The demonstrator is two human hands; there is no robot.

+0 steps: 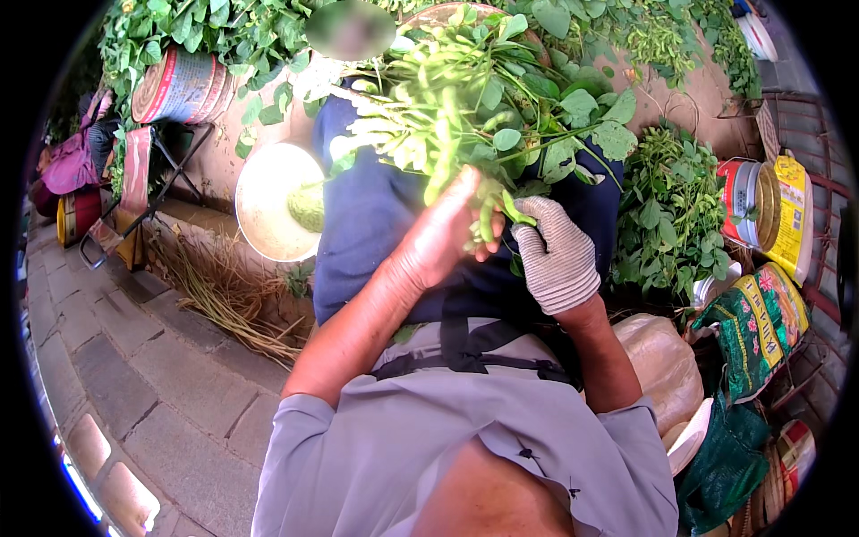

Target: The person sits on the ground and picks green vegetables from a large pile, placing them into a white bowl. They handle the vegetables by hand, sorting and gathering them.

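A leafy bunch of soybean plants (pixel 429 121) with plump green pods lies across my lap, over dark blue trousers (pixel 366 228). My bare left hand (pixel 456 215) is closed around stems and pods at the near end of the bunch. Beside it, my right hand (pixel 557 252), in a grey striped knit glove, pinches a green pod (pixel 517 211) between thumb and fingers. Left of my knee stands a white bucket (pixel 265 194) with a heap of green pods (pixel 307 208) inside. Parts of both hands' fingers are hidden by pods and foliage.
More soybean plants (pixel 668 208) are piled to the right, near a metal pail (pixel 748 201) and a green printed bag (pixel 751 335). At left are a folding stool (pixel 137 174), a tipped paint bucket (pixel 181 87) and dry stalks (pixel 221 295) beside brick paving (pixel 181 376). A person (pixel 77 154) sits far left.
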